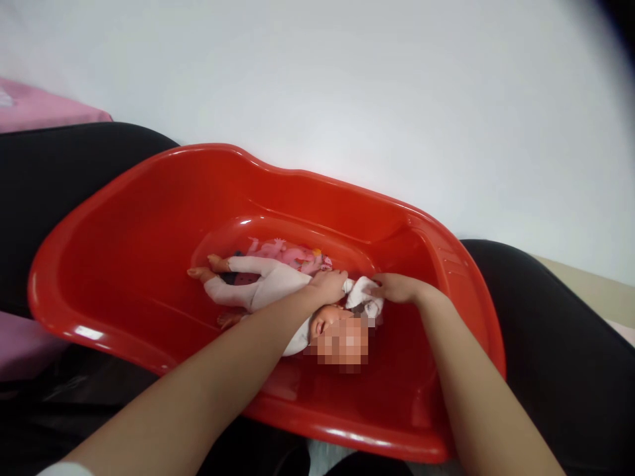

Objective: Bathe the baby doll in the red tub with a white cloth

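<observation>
A baby doll [253, 287] in a white body suit lies on its back in a red baby bathtub [149, 277], feet to the left and head to the right. My left hand [330, 285] reaches across its chest, fingers closed round its upper body near one arm; the exact hold is partly hidden. Just right of those fingers is a small white cloth [366, 292] with dark marks, bunched above the doll's head. My right hand [397, 288] pinches the cloth's right side. Whether the cloth is joined to the doll's clothing I cannot tell.
Behind the doll, a pink item [292, 255] with colourful patches lies on the tub floor. Black padded seats [555, 344] flank the tub, and a white wall [347, 86] rises behind it. Pink cloth [49, 106] shows at the far left.
</observation>
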The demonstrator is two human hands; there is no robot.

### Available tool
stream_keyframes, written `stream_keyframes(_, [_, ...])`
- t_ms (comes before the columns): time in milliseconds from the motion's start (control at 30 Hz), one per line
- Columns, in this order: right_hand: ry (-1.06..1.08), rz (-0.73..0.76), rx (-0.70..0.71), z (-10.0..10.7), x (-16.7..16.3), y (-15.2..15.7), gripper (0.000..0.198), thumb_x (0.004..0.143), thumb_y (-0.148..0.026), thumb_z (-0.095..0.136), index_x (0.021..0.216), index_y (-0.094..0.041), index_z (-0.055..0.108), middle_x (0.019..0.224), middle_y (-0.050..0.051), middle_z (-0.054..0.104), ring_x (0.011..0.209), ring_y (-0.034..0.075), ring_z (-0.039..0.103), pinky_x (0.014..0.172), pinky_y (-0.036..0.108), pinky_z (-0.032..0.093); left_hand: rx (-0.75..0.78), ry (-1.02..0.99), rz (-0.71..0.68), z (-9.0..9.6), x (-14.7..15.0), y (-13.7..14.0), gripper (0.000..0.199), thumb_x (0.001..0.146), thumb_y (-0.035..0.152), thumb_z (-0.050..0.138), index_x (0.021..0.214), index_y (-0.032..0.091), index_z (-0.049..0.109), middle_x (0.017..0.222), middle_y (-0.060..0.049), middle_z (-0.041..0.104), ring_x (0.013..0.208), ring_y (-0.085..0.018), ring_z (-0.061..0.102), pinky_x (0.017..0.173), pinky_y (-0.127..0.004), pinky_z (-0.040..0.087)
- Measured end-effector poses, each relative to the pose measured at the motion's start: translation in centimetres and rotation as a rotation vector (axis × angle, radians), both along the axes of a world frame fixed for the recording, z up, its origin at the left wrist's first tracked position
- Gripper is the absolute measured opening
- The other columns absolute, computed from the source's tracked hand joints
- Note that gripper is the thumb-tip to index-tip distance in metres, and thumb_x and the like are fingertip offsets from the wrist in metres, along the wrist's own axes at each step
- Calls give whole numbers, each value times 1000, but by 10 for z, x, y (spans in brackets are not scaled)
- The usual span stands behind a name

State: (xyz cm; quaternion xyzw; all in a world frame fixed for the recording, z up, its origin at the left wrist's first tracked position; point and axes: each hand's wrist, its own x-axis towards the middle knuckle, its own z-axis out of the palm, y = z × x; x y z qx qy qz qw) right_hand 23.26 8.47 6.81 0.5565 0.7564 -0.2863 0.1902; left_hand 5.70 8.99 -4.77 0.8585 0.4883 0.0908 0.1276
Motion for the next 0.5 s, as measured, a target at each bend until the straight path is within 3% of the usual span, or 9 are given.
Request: stream_keyframes(500, [22,2,3,1,0,-1,37,88,-48,48,104,-18,63,106,10,69,91,23,63,81,30,46,16,2,-5,-1,0,0,22,80,28,51,100,18,54,102,-10,68,95,-25,65,81,-36,51])
